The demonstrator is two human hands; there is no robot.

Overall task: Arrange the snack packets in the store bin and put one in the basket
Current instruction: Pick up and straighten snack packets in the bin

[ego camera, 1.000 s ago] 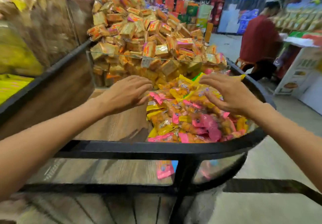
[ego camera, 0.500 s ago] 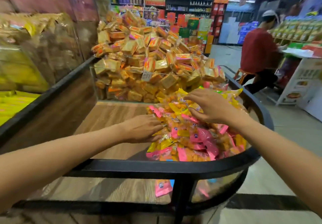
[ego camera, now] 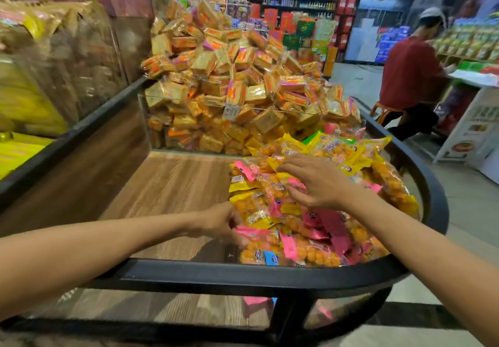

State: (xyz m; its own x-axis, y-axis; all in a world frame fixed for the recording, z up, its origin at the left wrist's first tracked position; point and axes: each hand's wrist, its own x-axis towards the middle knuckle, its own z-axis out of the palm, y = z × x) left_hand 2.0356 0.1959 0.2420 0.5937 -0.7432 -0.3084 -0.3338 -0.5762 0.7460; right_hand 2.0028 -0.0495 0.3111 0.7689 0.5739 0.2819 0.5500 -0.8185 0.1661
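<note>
Both hands have been drawn nearer into the heap of yellow and pink plastic snack packets (ego camera: 310, 211).
Left hand (ego camera: 218, 222) is being curled against the heap's edge to gather strays; right hand (ego camera: 316, 184) is being spread flat on top.

Yellow and pink snack packets (ego camera: 310, 211), black-rimmed bin (ego camera: 270, 279)

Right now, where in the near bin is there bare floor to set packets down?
Free: the wooden bin floor, bordered by the clear divider, the dark rim and the snack packets. Crowded: the right half, where the left hand and right hand work.
</note>
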